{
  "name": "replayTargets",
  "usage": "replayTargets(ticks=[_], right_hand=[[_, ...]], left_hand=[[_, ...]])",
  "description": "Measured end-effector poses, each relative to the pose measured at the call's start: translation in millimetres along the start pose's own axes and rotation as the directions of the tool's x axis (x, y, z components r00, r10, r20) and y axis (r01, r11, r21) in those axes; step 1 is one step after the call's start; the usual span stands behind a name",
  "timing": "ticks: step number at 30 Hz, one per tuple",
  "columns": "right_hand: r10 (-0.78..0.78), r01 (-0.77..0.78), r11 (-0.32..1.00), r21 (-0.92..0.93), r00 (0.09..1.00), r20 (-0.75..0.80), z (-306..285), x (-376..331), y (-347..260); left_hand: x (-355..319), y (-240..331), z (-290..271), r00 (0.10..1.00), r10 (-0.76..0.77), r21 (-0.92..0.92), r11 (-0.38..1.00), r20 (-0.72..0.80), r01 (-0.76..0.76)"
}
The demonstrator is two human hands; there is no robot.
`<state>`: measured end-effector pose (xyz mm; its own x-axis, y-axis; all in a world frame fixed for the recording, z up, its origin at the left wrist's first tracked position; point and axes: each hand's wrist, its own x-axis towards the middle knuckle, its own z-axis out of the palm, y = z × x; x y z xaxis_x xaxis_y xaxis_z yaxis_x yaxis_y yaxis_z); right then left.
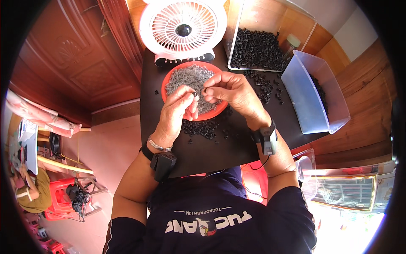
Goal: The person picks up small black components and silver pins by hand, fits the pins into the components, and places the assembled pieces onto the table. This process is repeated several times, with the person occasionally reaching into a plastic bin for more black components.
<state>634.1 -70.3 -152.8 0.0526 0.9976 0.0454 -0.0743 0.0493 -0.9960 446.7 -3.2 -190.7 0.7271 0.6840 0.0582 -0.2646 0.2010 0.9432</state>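
We are holding both hands together over the red bowl [171,78], and the small piece [195,95] that matters is sitting exactly between them: it is pinched at the fingertips of our left hand [179,111], and our right hand [230,91] is coming to it from the right side, so the two sets of fingertips are almost touching. The piece is too small for us to tell its long axis. Our left hand is closing on it with thumb and forefinger; our right hand is curling its fingers in a pinch too, but whether it is gripping something we cannot tell. The red bowl under the hands is holding a heap of tiny grey parts. Just in front of us on the black table [211,152], small black pieces [203,127] are lying loose. Further away, a clear box [256,48] is holding many more black pieces, and a pale blue tub [311,95] at the right is standing tilted with some black pieces inside. A white fan [183,29] is standing behind the bowl.
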Motion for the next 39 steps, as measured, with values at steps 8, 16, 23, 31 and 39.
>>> replayTargets(ticks=[8,16,23,31,39], right_hand=[[-0.147,0.143,0.986,0.081,0.988,0.051,14.9,-1.5,12.6],[-0.094,0.091,0.987,-0.133,0.996,-0.014,19.5,-8.6,1.0],[0.015,-0.014,1.000,-0.022,0.999,0.035,12.6,-6.8,2.0],[0.093,-0.089,0.994,-0.057,0.993,0.077,6.8,-4.9,1.0],[0.107,-0.088,0.983,-0.160,0.988,0.112,6.9,-8.3,-1.4]], left_hand=[[-1.4,1.1,4.8,1.000,0.004,0.025,1.000,0.010,-0.004],[-0.8,0.2,2.8,1.000,0.011,0.092,0.996,0.017,-0.012],[-2.8,-0.7,2.0,0.999,0.009,0.197,0.980,0.037,-0.016],[-2.7,-4.8,4.0,0.989,0.134,0.322,0.935,0.060,-0.147],[-7.0,-1.3,8.8,0.985,0.158,0.496,0.851,0.072,-0.173]])
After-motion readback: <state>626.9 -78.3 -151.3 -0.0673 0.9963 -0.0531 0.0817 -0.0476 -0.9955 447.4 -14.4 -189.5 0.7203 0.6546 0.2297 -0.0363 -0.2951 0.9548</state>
